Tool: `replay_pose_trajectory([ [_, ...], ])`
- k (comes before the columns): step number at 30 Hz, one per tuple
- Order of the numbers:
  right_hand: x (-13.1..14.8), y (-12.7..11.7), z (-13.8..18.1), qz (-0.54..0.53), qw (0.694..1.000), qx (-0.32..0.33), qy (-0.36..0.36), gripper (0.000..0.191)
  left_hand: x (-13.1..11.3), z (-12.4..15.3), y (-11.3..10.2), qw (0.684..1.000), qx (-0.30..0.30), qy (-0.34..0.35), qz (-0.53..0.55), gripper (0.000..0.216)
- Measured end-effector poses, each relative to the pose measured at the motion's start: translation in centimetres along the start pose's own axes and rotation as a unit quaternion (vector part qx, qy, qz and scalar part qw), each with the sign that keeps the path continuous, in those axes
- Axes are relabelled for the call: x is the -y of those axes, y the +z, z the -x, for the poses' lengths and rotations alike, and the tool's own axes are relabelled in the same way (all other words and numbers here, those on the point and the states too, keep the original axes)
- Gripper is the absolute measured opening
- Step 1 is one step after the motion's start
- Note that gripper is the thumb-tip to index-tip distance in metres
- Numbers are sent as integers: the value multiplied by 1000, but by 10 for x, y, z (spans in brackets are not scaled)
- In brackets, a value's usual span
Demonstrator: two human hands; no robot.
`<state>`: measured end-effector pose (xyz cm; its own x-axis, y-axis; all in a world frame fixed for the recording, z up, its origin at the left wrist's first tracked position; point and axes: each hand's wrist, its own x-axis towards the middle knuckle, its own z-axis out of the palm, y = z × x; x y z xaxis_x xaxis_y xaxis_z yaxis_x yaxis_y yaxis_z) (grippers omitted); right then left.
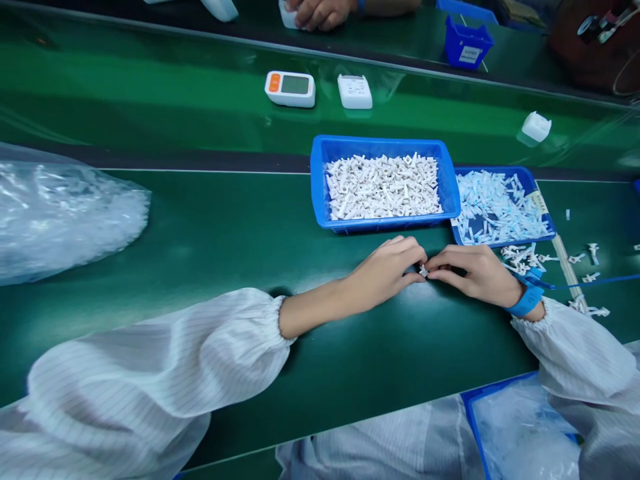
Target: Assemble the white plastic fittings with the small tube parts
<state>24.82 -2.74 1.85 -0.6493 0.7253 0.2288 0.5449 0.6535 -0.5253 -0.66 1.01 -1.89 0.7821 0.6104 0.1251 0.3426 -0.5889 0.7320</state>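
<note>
A small white plastic part (423, 271) is pinched between the fingertips of both hands, just above the green table. My left hand (393, 265) grips it from the left, and my right hand (467, 270), with a blue wrist strap (527, 297), from the right. Behind them stands a blue bin (385, 225) filled with small white plastic parts (383, 187). To its right, a shallower blue tray (543, 230) holds pale blue and clear strips (493, 207). Several white pieces (523, 258) lie in a pile beside my right wrist.
At left lies a clear plastic bag (70, 220) of small pieces. Beyond the table, a green conveyor (175, 100) carries a white device with a screen (290, 90) and white housings (355, 92). Another person's hand (320, 12) is at the far side. A blue bin with plastic bags (525, 427) sits near my lap.
</note>
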Motion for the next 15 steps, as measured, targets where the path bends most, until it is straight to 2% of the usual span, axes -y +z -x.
replay_pose_trajectory([
  [3,0,3,-1,11,1000,-7,-14,32,4,3,3,1000,-15,23,-8,2],
  [15,-7,4,0,19,999,0,-48,29,5,3,6,998,-23,29,-59,35],
])
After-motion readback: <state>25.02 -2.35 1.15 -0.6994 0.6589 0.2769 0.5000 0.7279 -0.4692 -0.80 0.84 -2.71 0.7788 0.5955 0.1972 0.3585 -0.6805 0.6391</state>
